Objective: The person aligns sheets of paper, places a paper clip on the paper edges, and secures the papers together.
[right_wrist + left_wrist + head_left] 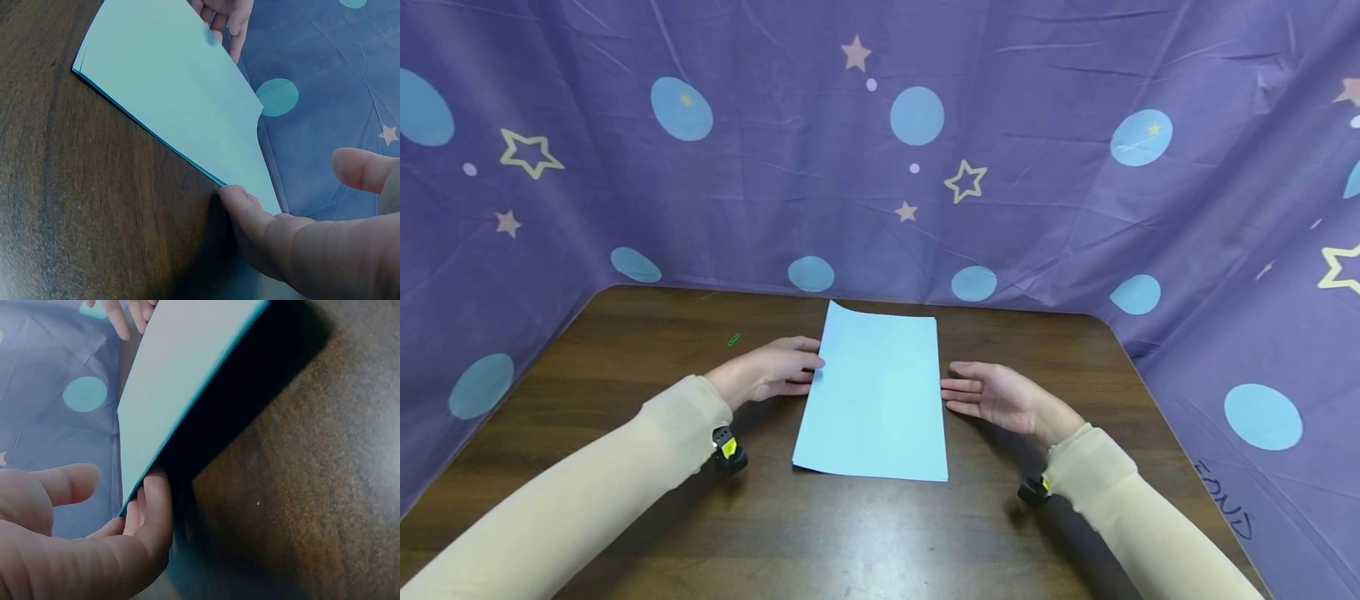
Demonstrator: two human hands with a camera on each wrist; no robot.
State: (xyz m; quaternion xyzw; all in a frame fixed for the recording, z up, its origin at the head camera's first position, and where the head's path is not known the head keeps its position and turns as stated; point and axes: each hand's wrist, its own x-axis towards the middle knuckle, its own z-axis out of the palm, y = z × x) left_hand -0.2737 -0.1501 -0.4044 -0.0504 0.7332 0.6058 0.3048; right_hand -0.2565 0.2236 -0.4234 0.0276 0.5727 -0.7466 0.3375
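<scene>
A small stack of light blue paper sheets (880,400) lies lengthwise on the table, its far left corner curling upward. My left hand (781,367) is at the long left edge. In the left wrist view its fingers (156,506) touch the lifted edge of the paper (169,369) from below, and the thumb stands apart. On the opposite side, my right hand (1003,396) has its fingers extended to the right edge. The right wrist view shows those fingertips (236,197) against the paper's edge (156,94), with the thumb raised away from it.
A green paper clip (733,339) lies on the brown wooden table (880,542), left of the paper and beyond my left forearm. A purple cloth (1037,208) with stars and blue dots hangs around the table's back and sides. Each wrist wears a small black device.
</scene>
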